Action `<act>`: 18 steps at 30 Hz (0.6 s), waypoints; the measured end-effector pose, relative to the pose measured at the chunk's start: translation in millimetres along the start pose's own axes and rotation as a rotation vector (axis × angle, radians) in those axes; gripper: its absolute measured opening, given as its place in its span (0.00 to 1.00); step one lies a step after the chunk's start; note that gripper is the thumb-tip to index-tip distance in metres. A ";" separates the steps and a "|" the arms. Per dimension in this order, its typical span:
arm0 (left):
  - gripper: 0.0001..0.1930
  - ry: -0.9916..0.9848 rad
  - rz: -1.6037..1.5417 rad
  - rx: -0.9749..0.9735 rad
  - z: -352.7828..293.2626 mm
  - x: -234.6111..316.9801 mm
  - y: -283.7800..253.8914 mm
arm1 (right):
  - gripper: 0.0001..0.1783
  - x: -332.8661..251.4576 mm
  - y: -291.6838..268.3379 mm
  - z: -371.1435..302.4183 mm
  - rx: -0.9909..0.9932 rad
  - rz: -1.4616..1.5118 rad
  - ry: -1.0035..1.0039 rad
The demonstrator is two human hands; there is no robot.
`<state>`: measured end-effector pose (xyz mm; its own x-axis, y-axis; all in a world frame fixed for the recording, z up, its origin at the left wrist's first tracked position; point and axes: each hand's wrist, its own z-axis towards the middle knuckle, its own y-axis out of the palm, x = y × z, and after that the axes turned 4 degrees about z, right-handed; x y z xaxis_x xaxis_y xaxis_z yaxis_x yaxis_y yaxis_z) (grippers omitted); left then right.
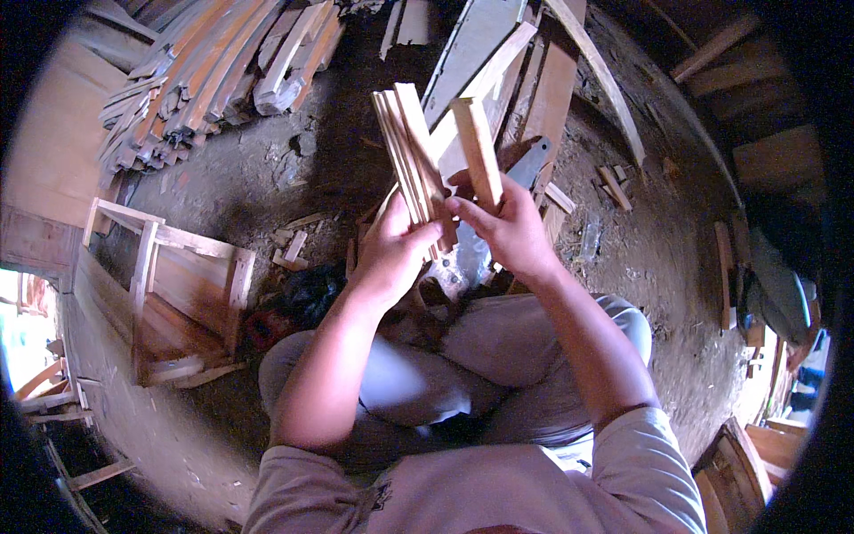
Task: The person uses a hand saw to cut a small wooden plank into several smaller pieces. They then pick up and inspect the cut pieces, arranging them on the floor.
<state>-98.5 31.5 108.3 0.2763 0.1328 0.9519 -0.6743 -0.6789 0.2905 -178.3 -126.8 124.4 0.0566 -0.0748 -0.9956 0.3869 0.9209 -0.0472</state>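
My left hand (396, 254) is closed round a bundle of thin wooden strips (407, 160), held upright and fanned slightly at the top. A thicker, pale wooden piece (479, 151) stands in my right hand (518, 233), tilted a little to the left. The fingertips of my right hand come close to the strips; whether they touch them I cannot tell. Below both hands lies a handsaw, its metal part (464, 267) and handle (436, 298) partly hidden by my hands and legs.
A large stack of timber (205, 71) lies at the far left. Nearer on the left stands a wooden frame (191, 294). Long boards (556, 80) stretch away ahead of my hands. Wood offcuts (614, 187) litter the dirt floor (676, 267). Wooden panels (734, 463) stand at the near right.
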 end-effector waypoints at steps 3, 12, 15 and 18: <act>0.20 0.025 0.108 -0.014 -0.6 -7.9 8.5 | 0.15 5.0 3.0 -2.8 0.021 0.034 0.046; 0.24 0.251 0.520 0.053 -8.7 -8.6 14.6 | 0.15 -15.5 -2.7 -4.6 -0.086 -0.462 0.124; 0.26 0.242 0.640 0.045 -11.8 -5.2 17.9 | 0.14 -3.6 -1.6 -8.1 -0.097 -0.373 0.076; 0.26 0.299 0.750 0.047 -13.2 -9.2 15.6 | 0.12 4.5 -3.4 -10.2 -0.130 -0.365 -0.007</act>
<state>-120.6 29.2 105.4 -0.4373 -0.1872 0.8796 -0.5765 -0.6923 -0.4340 -188.8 -126.3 119.2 -0.0563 -0.4087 -0.9109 0.2625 0.8742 -0.4084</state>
